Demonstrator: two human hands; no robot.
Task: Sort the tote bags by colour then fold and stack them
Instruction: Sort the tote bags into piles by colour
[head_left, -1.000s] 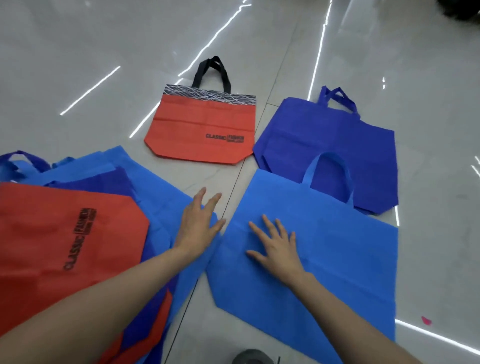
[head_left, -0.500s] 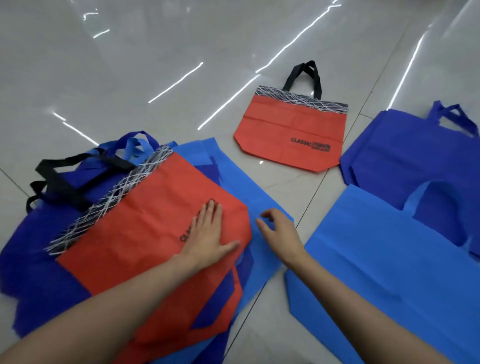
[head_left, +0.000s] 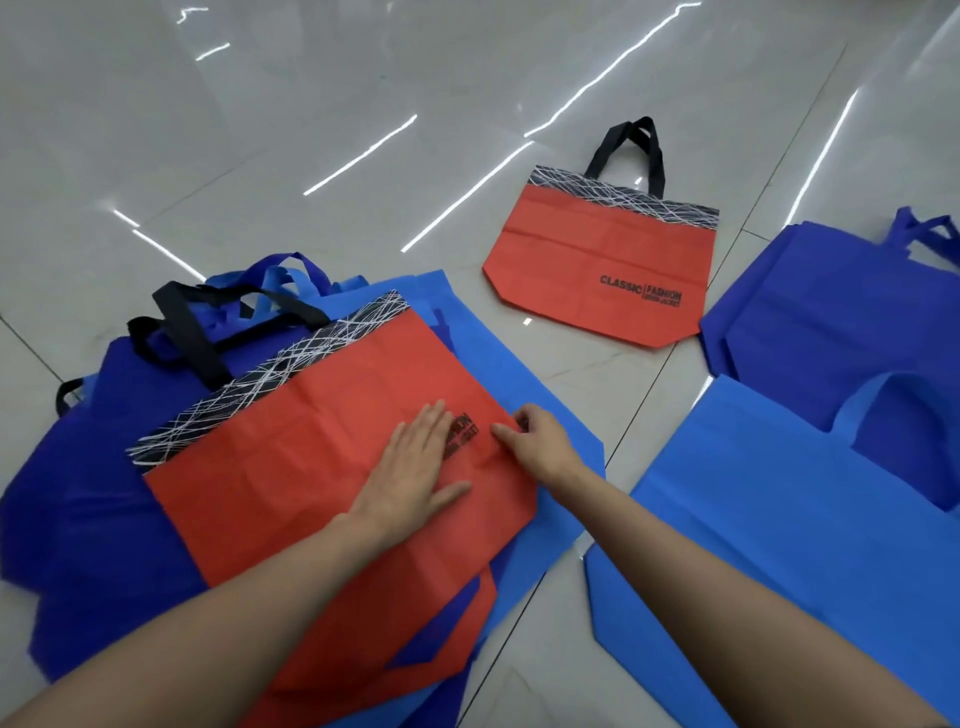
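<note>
A heap of tote bags lies at the left: a red bag (head_left: 291, 467) with a black-and-white band on top, over dark blue bags (head_left: 88, 493) and a light blue bag (head_left: 498, 358). My left hand (head_left: 415, 467) rests flat on the red bag beside its black print. My right hand (head_left: 540, 441) has its fingers curled at the red bag's right edge and pinches it. A second red bag (head_left: 597, 265) lies alone farther out. At the right lie a light blue bag (head_left: 779, 519) and a dark blue bag (head_left: 841, 317).
Everything lies on a glossy pale tiled floor (head_left: 363, 104) with light streaks. Black handles (head_left: 197, 332) of the top red bag sprawl over the heap's far left.
The view swung left from the right-hand bags to the heap. My left hand moved onto the red bag; my right hand left the light blue bag and reached the red bag's edge.
</note>
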